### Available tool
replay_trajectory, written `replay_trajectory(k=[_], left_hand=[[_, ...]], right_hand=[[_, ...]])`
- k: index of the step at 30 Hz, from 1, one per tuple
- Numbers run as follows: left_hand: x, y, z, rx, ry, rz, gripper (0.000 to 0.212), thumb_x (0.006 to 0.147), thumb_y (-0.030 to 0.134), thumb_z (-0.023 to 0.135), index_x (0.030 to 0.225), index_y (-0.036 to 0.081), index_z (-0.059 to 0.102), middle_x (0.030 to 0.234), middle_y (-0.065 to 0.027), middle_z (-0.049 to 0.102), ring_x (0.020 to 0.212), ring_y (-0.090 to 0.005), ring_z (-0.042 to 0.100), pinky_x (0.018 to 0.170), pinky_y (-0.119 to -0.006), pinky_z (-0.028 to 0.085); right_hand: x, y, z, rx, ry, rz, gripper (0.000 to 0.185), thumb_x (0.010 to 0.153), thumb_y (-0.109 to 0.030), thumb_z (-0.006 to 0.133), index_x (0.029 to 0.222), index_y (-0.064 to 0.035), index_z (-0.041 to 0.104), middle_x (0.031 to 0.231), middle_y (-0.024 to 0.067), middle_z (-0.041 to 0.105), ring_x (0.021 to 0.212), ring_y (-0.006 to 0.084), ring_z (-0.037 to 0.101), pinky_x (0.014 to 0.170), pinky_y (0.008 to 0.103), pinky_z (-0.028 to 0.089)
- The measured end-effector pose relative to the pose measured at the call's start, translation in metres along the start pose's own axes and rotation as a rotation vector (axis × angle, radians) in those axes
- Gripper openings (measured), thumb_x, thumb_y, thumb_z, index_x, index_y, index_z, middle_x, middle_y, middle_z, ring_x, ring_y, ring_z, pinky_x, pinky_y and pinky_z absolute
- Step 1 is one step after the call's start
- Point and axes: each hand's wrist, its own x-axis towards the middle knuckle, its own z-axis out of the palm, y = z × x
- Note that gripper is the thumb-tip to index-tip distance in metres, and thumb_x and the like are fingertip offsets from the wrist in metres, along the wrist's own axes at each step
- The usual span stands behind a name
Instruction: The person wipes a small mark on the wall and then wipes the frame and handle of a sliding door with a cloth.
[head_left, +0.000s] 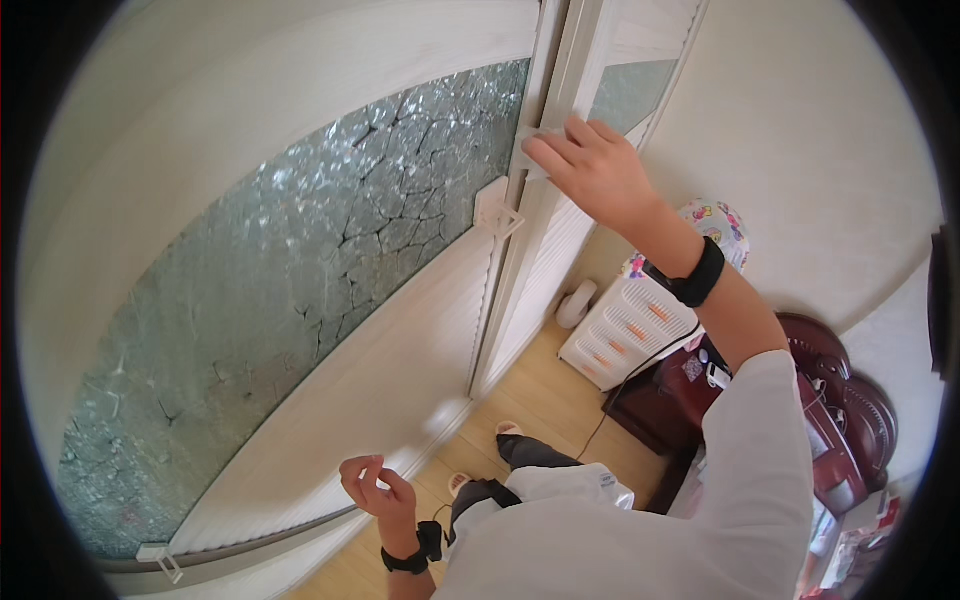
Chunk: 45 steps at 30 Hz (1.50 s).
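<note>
My right hand (592, 169) is raised to the edge of a wardrobe's sliding door and is shut on a thin white wipe (534, 154), pressed against the upright frame strip (559, 97). Part of the wipe is hidden under the fingers. Below it, a square pull handle (501, 214) juts from the pale door panel. Left of the strip spreads a curved decorative glass inset (330, 232) with a crackle pattern. Down in front of the lower door panel, my left hand (379, 487) hangs with loosely curled fingers and nothing visible in it, apart from the panel.
A white plastic drawer unit (630, 330) stands by the wall, with a patterned cover (716, 225) above it. Beside it are a dark red bedside cabinet (686, 382) and a carved headboard (862, 405). A cable (600, 427) crosses the wooden floor (517, 367) near my feet.
</note>
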Motion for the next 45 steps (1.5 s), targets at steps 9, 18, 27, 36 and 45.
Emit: replay_trajectory(k=[9, 18, 27, 36, 45], left_hand=[[0.006, 0.002, -0.022, -0.057, -0.043, 0.05, 0.033, 0.069, -0.016, 0.04, 0.093, 0.002, 0.054, 0.09, -0.0114, 0.048, 0.074, -0.0251, 0.048, 0.061, -0.036, 0.038], [0.004, -0.004, -0.046, 0.022, 0.022, 0.042, 0.033, 0.068, -0.016, 0.04, 0.094, 0.001, 0.054, 0.09, -0.012, 0.049, 0.075, -0.0259, 0.048, 0.061, -0.036, 0.038], [-0.009, -0.007, -0.06, 0.053, -0.018, 0.05, 0.035, 0.068, -0.016, 0.04, 0.095, 0.0, 0.055, 0.089, -0.0127, 0.049, 0.074, -0.026, 0.048, 0.06, -0.036, 0.038], [0.0, -0.006, -0.052, 0.05, -0.055, 0.036, 0.034, 0.069, -0.015, 0.042, 0.097, 0.001, 0.055, 0.091, -0.0128, 0.05, 0.078, -0.0266, 0.049, 0.064, -0.036, 0.04], [-0.002, -0.005, -0.04, 0.062, -0.039, 0.034, 0.034, 0.069, -0.015, 0.042, 0.096, 0.002, 0.055, 0.09, -0.0123, 0.05, 0.077, -0.0266, 0.049, 0.063, -0.037, 0.039]], right_hand=[[0.078, 0.07, -0.045, -0.146, 0.291, 0.315, 0.024, 0.068, -0.01, 0.064, 0.09, -0.013, 0.055, 0.073, 0.0032, 0.058, 0.074, 0.0246, 0.055, 0.065, 0.0363, 0.047], [0.022, 0.025, -0.01, -0.022, 0.156, 0.168, 0.035, 0.066, -0.013, 0.065, 0.1, -0.0162, 0.057, 0.078, 0.0006, 0.058, 0.077, 0.0207, 0.055, 0.066, 0.0343, 0.047], [-0.034, -0.036, 0.027, 0.077, 0.133, 0.03, 0.029, 0.07, -0.012, 0.059, 0.099, -0.0136, 0.057, 0.09, -0.0007, 0.06, 0.085, 0.0217, 0.055, 0.071, 0.0322, 0.047], [0.059, 0.049, -0.041, 0.064, 0.361, 0.396, 0.025, 0.066, -0.007, 0.067, 0.088, -0.0124, 0.055, 0.072, 0.006, 0.057, 0.074, 0.0277, 0.055, 0.064, 0.039, 0.046], [-0.042, -0.043, 0.032, 0.197, 0.156, 0.153, 0.03, 0.067, -0.011, 0.061, 0.097, -0.0142, 0.06, 0.085, 0.0019, 0.06, 0.075, 0.0191, 0.055, 0.063, 0.0317, 0.047]])
